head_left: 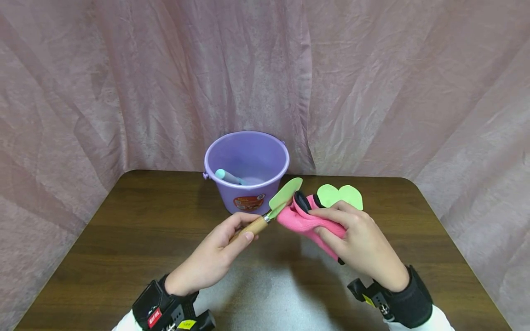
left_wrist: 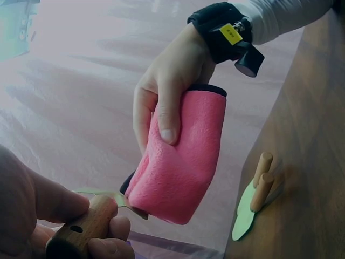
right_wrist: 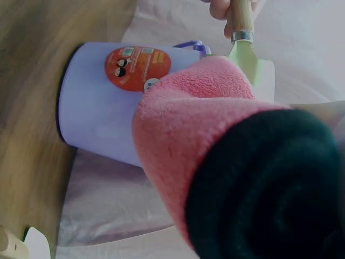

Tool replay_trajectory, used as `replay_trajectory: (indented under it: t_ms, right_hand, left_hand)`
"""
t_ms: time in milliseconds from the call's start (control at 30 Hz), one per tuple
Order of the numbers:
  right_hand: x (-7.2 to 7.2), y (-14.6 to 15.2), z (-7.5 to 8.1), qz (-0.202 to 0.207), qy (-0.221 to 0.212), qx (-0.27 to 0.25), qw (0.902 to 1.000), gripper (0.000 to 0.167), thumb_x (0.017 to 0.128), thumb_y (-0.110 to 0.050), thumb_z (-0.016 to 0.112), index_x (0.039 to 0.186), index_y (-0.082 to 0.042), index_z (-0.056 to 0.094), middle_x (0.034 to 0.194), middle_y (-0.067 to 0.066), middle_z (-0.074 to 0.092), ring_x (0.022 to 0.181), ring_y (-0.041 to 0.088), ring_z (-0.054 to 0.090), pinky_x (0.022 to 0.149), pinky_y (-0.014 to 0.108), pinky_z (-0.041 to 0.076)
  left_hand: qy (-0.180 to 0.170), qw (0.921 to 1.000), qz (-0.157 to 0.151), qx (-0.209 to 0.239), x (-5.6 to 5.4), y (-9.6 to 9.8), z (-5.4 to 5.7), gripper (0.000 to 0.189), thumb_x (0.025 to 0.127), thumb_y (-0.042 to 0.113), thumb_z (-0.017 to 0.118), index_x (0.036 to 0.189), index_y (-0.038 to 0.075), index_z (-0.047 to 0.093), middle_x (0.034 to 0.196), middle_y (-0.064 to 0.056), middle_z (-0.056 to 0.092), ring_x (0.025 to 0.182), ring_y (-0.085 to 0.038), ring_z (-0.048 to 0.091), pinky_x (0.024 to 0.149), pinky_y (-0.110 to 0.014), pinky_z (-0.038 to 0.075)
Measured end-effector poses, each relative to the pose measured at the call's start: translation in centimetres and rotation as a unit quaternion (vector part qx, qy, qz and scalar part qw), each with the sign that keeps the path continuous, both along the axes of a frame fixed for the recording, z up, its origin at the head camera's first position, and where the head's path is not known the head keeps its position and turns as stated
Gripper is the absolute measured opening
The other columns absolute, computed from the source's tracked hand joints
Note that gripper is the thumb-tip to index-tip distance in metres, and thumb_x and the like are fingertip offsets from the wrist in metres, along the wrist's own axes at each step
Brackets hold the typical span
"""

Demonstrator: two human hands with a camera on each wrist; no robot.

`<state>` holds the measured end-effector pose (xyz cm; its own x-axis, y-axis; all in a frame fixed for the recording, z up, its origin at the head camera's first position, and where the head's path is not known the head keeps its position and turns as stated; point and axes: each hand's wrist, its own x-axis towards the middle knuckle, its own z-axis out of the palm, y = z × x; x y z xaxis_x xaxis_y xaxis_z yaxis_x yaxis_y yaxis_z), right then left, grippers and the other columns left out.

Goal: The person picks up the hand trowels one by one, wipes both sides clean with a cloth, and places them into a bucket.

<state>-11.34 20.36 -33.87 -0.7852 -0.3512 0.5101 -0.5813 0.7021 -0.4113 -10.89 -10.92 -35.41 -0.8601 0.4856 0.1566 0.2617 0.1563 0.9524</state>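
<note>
My left hand point(head_left: 213, 257) grips the wooden handle of a small garden trowel point(head_left: 286, 195), its light green blade angled up and away. Fingers and thumb of my right hand point(head_left: 359, 235) hold a folded pink cloth point(head_left: 304, 221) with black edging. The cloth is right at the trowel's blade and overlaps its edge in the left wrist view. Fuzzy pink fabric and a dark trimmed end fill much of the right wrist view. Just behind both stands a purple bucket point(head_left: 248, 193) with an orange label.
Inside the bucket leans a turquoise rod-like object point(head_left: 228, 176). Two more green blades point(head_left: 340, 196) lie on the wooden table point(head_left: 165, 207) beyond my right hand; the left wrist view shows their wooden handles point(left_wrist: 262, 186). A pinkish curtain point(head_left: 207, 82) hangs behind the table's back edge.
</note>
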Motion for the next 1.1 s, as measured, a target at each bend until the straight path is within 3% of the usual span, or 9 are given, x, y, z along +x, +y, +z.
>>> replay_trajectory:
  t_ms: [633,900,1100]
  right_hand:
    - [0.6,0.7,0.6,-0.015,-0.063,0.082,0.9945,0.032,0.09,-0.018,0.084,0.116,-0.035,0.081,0.097,-0.017,0.062,0.076,0.004,0.055,0.066,0.032,0.049]
    - [0.5,0.9,0.4,-0.009,-0.064,0.108,0.9921,0.03,0.088,-0.02,0.086,0.114,-0.034,0.083,0.105,-0.014,0.068,0.089,0.009,0.066,0.07,0.037,0.055]
    - [0.5,0.9,0.2,-0.009,-0.058,0.11,0.9922,0.029,0.087,-0.021,0.086,0.113,-0.034,0.083,0.105,-0.015,0.068,0.089,0.009,0.066,0.069,0.036,0.055]
  left_hand:
    - [0.019,0.9994,0.012,-0.025,0.2,-0.2,0.5,0.031,0.112,0.012,0.052,0.142,0.006,0.058,0.127,-0.011,0.063,0.115,-0.025,0.064,0.101,-0.033,0.053]
    - [0.084,0.9927,0.051,-0.071,0.3,-0.5,1.0,0.031,0.111,0.016,0.056,0.143,0.015,0.059,0.122,-0.001,0.064,0.109,-0.023,0.06,0.097,-0.035,0.049]
    - [0.11,0.9872,0.063,-0.096,0.0,-1.2,2.3,0.034,0.111,0.014,0.057,0.145,0.018,0.057,0.126,0.003,0.064,0.109,-0.02,0.06,0.095,-0.036,0.05]
